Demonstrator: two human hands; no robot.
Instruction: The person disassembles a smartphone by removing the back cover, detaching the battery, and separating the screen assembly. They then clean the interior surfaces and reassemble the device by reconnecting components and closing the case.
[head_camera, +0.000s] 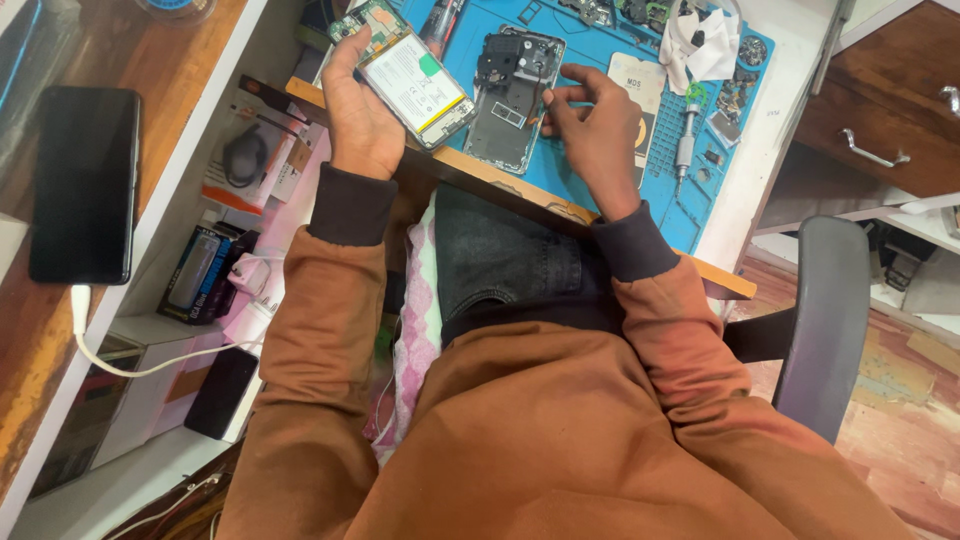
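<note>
My left hand grips an opened smartphone with its white battery and green circuit board showing, held tilted above the left edge of the blue work mat. To its right, flat on the mat, lies the phone's grey back housing. My right hand rests just right of that housing, thumb and fingertips pinched together near its edge; whether something tiny sits between them is too small to tell.
A screwdriver, small parts and a white cloth lie on the mat's right side. A black phone on a white cable rests on the wooden shelf at left. Boxes fill shelves below. A grey chair arm stands right.
</note>
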